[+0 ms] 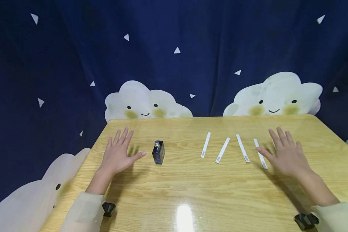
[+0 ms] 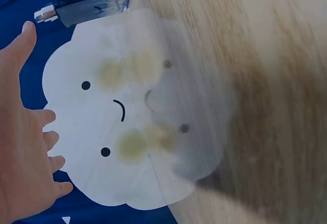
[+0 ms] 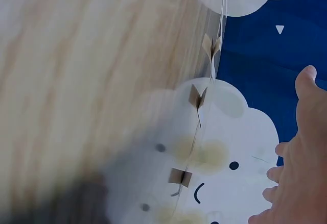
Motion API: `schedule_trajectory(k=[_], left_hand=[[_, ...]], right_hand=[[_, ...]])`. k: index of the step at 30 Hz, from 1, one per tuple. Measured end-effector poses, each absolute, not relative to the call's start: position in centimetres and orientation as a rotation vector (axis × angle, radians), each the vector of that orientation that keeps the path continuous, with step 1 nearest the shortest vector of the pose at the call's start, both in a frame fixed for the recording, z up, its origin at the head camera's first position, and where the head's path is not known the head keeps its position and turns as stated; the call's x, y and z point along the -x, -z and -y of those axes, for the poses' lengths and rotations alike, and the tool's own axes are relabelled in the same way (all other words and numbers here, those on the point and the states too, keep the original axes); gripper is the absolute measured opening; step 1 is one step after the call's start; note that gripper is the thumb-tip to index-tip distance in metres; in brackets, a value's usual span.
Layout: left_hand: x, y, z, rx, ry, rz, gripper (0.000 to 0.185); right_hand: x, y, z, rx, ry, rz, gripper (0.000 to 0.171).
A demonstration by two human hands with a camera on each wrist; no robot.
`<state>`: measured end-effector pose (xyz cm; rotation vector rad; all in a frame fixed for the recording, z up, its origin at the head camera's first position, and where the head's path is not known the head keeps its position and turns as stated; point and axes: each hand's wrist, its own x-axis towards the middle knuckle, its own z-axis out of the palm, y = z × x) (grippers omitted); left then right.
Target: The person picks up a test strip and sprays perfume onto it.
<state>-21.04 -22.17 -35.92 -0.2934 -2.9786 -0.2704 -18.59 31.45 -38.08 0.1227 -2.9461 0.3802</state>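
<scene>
A dark glass perfume bottle (image 1: 158,153) with a silver spray neck and no cap stands upright on the left of the table. Just left of it my left hand (image 1: 118,157) is spread, thumb pointing at the bottle but apart from it; the left wrist view shows the bottle (image 2: 94,2) beyond the thumb. Several white paper scent strips (image 1: 243,149) with small print at their near ends lie fanned out on the right. My right hand (image 1: 288,158) is spread beside them, its thumb overlapping the rightmost strip (image 1: 262,158) in the head view. Both hands hold nothing.
The light wooden table (image 1: 174,183) is glossy, with a bright lamp reflection near its front. Behind it hangs a dark blue curtain (image 1: 168,25) with white triangles and smiling clouds. A small black device (image 1: 108,209) sits at the left cuff, another (image 1: 306,221) at the right.
</scene>
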Motion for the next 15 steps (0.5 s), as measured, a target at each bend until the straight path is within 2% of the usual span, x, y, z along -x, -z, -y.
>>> schedule_trajectory(k=[7,15], left_hand=[[21.7,36.0,22.3,0.378,0.354,2.967,0.099],[22.5,36.1,22.0,0.623,0.611,2.905,0.093]], right_hand=[[18.4,38.1,-31.4,-0.118,-0.402,2.942,0.087],[18.6,37.8,-31.5,-0.138,-0.436,2.952,0.086]])
